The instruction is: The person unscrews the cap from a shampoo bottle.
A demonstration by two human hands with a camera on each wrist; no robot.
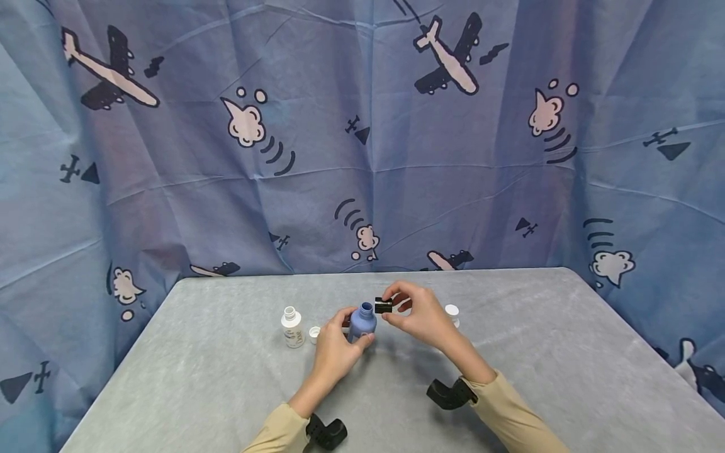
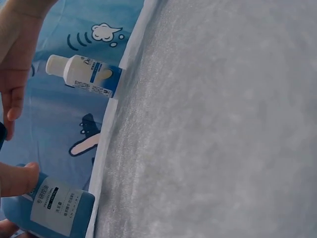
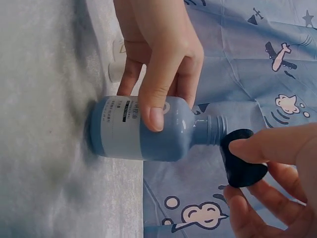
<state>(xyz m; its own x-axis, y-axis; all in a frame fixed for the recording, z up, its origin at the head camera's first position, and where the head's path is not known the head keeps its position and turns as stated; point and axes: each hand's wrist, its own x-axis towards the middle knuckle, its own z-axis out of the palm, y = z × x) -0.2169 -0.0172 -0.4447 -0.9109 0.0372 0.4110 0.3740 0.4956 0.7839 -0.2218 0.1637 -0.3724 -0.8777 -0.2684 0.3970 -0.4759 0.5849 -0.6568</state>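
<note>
A blue bottle with a bare threaded neck stands upright on the table. My left hand grips its body from the left, thumb across the pale label. Beside the bottle's mouth, my right hand pinches a black cap between thumb and fingers. In the right wrist view the black cap is right at the neck's rim, off to one side of the opening. The left wrist view catches only part of the blue bottle and the left thumb.
Left of the hands stands an uncapped white bottle, with a small white cap lying next to it. Behind the right hand, a white-capped bottle is partly hidden. A patterned curtain hangs behind the grey table.
</note>
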